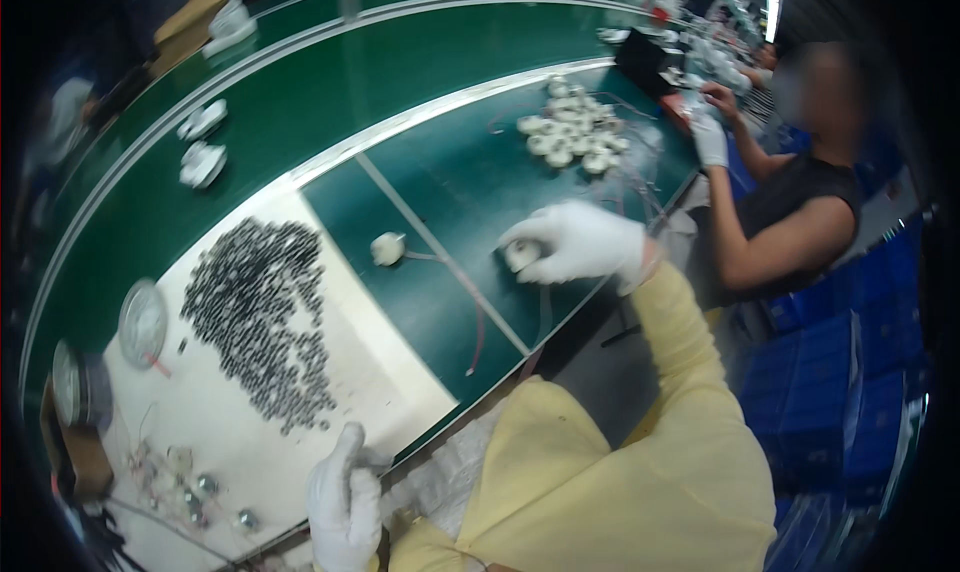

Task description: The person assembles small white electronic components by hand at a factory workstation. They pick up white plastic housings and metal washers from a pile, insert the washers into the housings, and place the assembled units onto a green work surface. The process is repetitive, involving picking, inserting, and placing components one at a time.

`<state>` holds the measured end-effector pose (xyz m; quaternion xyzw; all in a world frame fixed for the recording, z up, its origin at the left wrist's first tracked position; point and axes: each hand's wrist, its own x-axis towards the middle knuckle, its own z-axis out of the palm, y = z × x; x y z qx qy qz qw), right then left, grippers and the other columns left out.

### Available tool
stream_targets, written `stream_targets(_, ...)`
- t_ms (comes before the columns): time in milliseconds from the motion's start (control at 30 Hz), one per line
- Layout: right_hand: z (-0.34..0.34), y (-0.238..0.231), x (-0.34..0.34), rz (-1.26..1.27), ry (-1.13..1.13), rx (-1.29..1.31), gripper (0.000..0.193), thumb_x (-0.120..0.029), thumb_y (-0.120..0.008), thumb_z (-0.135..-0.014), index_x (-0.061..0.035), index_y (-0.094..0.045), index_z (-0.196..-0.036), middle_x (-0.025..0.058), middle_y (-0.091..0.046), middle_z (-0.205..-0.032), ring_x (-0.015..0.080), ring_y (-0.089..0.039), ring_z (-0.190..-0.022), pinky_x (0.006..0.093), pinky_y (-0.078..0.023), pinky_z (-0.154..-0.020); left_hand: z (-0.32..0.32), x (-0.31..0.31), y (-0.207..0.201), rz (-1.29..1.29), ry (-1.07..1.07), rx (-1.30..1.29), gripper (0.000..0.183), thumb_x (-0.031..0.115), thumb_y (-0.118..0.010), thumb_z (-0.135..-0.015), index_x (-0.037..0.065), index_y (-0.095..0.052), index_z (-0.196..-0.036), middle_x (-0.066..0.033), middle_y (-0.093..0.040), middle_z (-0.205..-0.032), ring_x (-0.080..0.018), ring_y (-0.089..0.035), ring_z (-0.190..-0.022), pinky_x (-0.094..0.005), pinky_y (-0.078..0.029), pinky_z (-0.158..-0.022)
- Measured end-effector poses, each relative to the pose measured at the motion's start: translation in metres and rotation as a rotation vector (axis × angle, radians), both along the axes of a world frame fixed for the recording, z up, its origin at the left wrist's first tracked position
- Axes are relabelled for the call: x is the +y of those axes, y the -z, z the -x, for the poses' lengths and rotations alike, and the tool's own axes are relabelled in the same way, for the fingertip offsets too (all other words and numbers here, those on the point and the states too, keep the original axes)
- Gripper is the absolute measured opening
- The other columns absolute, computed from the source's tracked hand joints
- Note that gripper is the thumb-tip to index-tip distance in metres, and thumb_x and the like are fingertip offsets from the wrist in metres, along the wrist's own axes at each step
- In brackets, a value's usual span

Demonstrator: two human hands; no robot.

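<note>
My right hand (pixel 585 244), in a white glove, is closed around a small round cream-coloured part (pixel 522 254) above the green mat. A thin wire hangs below that part. At the table's front edge is my left hand (pixel 345 497), also gloved in white, its fingers drawn together. What sits between them, if anything, I cannot make out. Between my hands and farther off, a similar cream part (pixel 388 249) with a wire lies on the mat. Left of it spreads a large pile of small dark pieces (pixel 262 317) on a white board.
A heap of cream round parts (pixel 575 127) lies at the mat's far end. Shiny silver balls (pixel 205 484) and a clear round dish (pixel 143 322) are at left. Beyond runs a green conveyor (pixel 300 102) carrying white pieces. A co-worker (pixel 800 182) works at right, near blue crates (pixel 810 392).
</note>
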<state>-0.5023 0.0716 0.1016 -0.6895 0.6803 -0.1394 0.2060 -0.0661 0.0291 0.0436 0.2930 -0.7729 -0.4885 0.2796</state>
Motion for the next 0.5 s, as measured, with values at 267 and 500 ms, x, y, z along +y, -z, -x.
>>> stream_targets(267,0.007,0.016,-0.049,-0.072,0.067,-0.212,0.057,-0.011,-0.078,-0.086,-0.0003,-0.062,-0.139,0.0104,-0.076,-0.107,0.0185,-0.071,-0.097,0.0315,-0.055,-0.089,0.004,-0.012,-0.011,0.031,0.045,0.061,0.041,0.008,-0.054,-0.104,-0.005,-0.056,-0.143,-0.0154,-0.070,-0.103,-0.0247,-0.068,-0.090,-0.0366,-0.055,-0.085)
stream_targets(500,0.010,-0.021,-0.084,0.118,-0.025,0.188,0.057,-0.009,-0.067,-0.087,-0.0090,-0.061,-0.144,0.0161,-0.072,-0.110,0.0250,-0.071,-0.089,0.0361,-0.058,-0.082,-0.004,-0.013,-0.014,0.008,0.038,0.037,0.040,0.010,-0.049,-0.108,-0.005,-0.055,-0.145,-0.0161,-0.070,-0.105,-0.0229,-0.070,-0.096,-0.0360,-0.058,-0.088)
